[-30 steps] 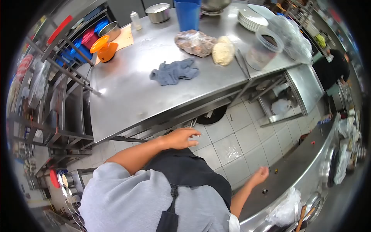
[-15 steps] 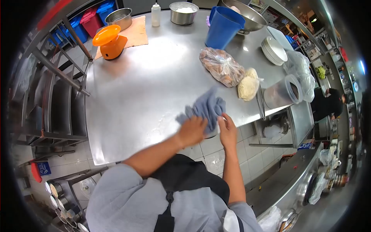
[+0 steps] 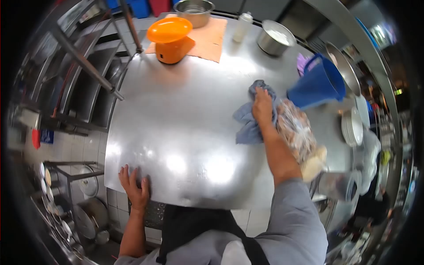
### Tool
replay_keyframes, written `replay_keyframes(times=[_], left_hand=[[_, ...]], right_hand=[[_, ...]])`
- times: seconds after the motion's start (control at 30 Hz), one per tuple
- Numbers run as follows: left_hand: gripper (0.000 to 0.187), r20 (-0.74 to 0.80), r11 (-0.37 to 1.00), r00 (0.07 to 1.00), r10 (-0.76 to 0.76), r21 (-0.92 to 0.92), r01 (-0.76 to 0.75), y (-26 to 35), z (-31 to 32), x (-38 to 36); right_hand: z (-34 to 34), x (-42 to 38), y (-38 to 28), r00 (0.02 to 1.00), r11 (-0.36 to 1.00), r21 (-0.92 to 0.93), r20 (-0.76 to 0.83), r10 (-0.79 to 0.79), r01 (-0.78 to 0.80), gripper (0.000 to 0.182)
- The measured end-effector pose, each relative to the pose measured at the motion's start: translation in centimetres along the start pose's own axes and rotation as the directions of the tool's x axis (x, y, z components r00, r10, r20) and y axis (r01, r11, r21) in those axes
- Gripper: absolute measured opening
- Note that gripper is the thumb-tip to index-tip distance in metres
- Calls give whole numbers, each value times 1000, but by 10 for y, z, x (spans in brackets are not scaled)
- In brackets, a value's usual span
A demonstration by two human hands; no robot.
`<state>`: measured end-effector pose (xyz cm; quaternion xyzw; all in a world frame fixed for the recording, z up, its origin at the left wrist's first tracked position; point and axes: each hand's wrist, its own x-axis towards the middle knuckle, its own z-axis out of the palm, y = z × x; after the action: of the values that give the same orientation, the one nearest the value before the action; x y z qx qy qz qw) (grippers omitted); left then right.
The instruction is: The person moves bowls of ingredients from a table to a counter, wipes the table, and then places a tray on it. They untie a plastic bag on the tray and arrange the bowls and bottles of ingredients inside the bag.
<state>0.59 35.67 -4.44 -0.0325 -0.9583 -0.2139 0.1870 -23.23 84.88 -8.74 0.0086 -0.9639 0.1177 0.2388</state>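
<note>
A grey-blue cloth (image 3: 249, 128) lies bunched and partly spread on the steel table (image 3: 190, 119). My right hand (image 3: 263, 106) presses on its upper part with the fingers closed on the fabric. Just right of that hand is a tied clear plastic bag (image 3: 297, 130) of brownish-pink pieces, and beyond it leans into view a blue pitcher (image 3: 318, 84). Over the table's near left edge, my left hand (image 3: 134, 189) rests with its fingers spread and holds nothing.
An orange kitchen scale (image 3: 170, 37) and a metal pan (image 3: 194, 12) stand on an orange cloth (image 3: 214, 42). Farther back are a squeeze bottle (image 3: 243, 27) and a pot of white powder (image 3: 276, 39). Stacked plates (image 3: 352, 128), a pale bag (image 3: 314, 163) and a clear container (image 3: 338, 185) line the right.
My hands were together on the cloth near the front edge. The right has carried it forward across the table; the left has let go and moved to the left edge. The view has turned.
</note>
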Motion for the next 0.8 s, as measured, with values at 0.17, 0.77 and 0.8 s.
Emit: replay_keyframes(times=[0.17, 0.77, 0.8], left_hand=[[44, 1, 988, 997, -77, 131, 76, 5, 3, 3], [47, -34, 995, 995, -93, 23, 94, -5, 10, -3], [47, -58, 998, 996, -64, -7, 64, -7, 10, -4]], right_hand=[[46, 108, -20, 960, 964, 139, 138, -244, 225, 30], [-90, -163, -146, 982, 999, 12, 182, -39, 38, 36], [-103, -188, -107, 988, 996, -67, 135, 69, -61, 40]])
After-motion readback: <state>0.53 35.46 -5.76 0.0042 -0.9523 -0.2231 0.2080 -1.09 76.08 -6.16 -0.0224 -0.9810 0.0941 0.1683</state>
